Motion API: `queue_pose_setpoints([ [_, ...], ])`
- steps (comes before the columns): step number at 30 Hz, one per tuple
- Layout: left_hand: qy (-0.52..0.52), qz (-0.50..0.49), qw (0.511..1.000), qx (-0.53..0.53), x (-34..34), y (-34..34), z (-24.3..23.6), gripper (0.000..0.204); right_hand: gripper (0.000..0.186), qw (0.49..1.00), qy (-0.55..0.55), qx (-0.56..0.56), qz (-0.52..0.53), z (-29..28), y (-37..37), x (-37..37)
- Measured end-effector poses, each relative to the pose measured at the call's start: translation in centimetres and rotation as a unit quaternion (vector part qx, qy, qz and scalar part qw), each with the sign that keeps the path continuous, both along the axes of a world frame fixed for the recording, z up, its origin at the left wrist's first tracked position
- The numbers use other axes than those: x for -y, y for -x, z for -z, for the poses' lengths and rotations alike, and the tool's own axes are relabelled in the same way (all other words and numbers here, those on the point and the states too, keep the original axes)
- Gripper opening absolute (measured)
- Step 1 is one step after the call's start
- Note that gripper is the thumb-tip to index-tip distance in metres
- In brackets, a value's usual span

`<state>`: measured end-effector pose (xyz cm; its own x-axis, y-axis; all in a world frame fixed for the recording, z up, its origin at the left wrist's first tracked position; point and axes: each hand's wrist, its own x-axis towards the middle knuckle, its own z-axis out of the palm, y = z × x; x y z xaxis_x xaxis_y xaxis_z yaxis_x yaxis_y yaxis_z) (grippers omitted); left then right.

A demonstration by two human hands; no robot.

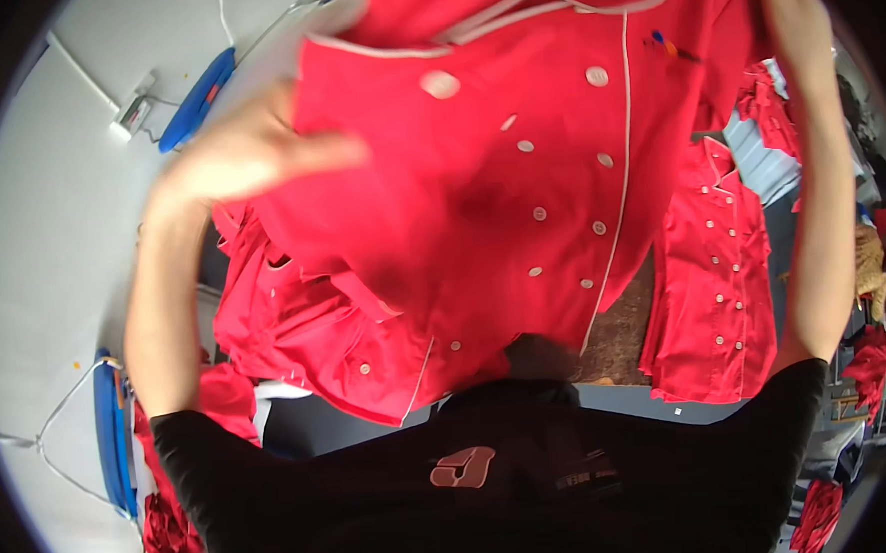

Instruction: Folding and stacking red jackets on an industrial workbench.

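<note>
A red double-breasted jacket [478, 175] with white piping and white buttons hangs raised in front of me. My left hand [246, 152] is at its left side, blurred, thumb stretched over the cloth; its grip is unclear. My right hand [790, 18] is high at the right, closed on the jacket, its fingertips partly hidden. Below and left, more red garments [316, 343] lie in a loose heap. At the right, a neatly folded red jacket [713, 272] lies on a dark brown board [612, 343].
Blue holders [193, 99] with cords are on the pale wall at left, another [113, 429] lower down. A white power strip [134, 114] is beside them. Red garments [868, 364] and grey cloths stand at the far right, pale folded cloth [758, 160] behind the folded jacket.
</note>
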<state>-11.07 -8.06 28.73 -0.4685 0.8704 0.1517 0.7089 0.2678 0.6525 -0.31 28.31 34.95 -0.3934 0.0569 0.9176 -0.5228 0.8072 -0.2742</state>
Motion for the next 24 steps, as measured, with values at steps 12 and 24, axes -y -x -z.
queue_pose_setpoints([
  [12,-0.435,-0.155,0.877,0.131,3.8,1.8,-8.0,0.035,0.026,0.948,-0.201,0.104,0.226,-0.3,-5.6,0.8],
  [24,0.28,-0.132,0.947,-0.086,5.8,5.8,7.9,0.022,0.023,0.939,-0.2,0.276,0.04,12.2,-3.9,3.8],
])
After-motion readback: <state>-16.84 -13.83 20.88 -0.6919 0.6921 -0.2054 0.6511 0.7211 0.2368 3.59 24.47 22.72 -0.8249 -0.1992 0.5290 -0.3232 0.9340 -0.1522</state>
